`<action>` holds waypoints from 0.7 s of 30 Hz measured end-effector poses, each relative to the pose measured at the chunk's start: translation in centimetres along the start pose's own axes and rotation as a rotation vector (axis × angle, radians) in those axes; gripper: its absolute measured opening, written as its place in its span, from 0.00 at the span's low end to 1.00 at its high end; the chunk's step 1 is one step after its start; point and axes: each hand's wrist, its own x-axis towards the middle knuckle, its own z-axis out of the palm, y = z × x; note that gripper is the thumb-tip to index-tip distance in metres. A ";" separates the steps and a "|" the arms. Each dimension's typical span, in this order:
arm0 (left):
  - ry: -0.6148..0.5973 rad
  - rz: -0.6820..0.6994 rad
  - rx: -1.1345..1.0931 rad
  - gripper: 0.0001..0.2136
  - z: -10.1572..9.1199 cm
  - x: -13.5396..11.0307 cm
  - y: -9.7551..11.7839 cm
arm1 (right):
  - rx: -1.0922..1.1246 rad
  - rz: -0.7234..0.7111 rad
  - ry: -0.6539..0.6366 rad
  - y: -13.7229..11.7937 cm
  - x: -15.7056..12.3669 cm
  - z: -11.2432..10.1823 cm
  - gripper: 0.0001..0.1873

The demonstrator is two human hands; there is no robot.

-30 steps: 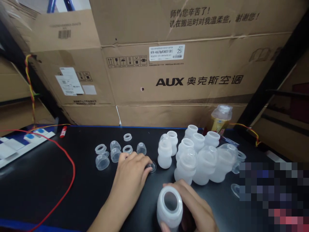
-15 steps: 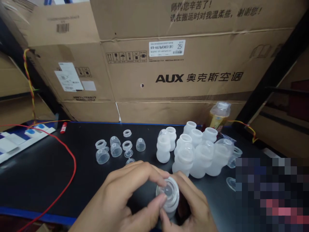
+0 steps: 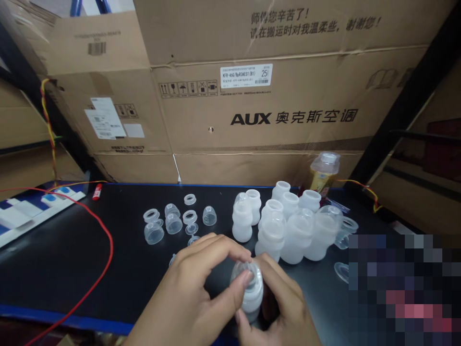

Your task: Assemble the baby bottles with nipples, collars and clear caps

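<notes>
A small frosted baby bottle (image 3: 251,300) with a clear top (image 3: 248,265) is held in front of me, between my two hands. My left hand (image 3: 194,283) comes from the left, its thumb and forefinger closed on the clear top. Wrapped round the bottle's right side is my right hand (image 3: 284,300), with its thumb low at the front. My fingers cover parts of the bottle and its rim. Just beyond my hands, several frosted bottles (image 3: 271,240) stand in a cluster, some with clear domed caps.
Clear domed caps (image 3: 154,233), white rings (image 3: 189,217) and clear discs (image 3: 191,229) lie on the black table (image 3: 65,269) at left. A drink bottle (image 3: 324,173) stands at back right. A red cable (image 3: 108,240) crosses the left side. Cardboard (image 3: 201,125) walls the back.
My left thumb and forefinger have shifted higher on the bottle's top, with the thumb now over its middle. The bottle leans less toward me, showing more of its side. The view shifted slightly.
</notes>
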 end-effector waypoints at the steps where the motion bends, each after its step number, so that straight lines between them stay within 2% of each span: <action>1: 0.016 -0.008 -0.014 0.06 0.0 0.0 0.0 | 0.014 0.010 -0.015 0.1 0.0 0.0 0.20; 8: -0.033 -0.010 0.001 0.07 0.1 -0.1 0.0 | -0.036 -0.028 -0.038 0.0 0.1 -0.2 0.15; 14: 0.001 0.010 -0.083 0.11 0.3 -0.5 -0.6 | -0.027 0.018 -0.019 -0.1 -0.1 0.0 0.11; 18: 0.040 0.032 -0.116 0.17 0.7 -0.5 -1.1 | 0.002 -0.007 -0.037 0.5 -0.2 0.1 0.18; 21: 0.081 0.060 -0.134 0.17 1.1 -0.5 -1.4 | 0.015 -0.014 -0.035 0.6 -0.3 0.0 0.21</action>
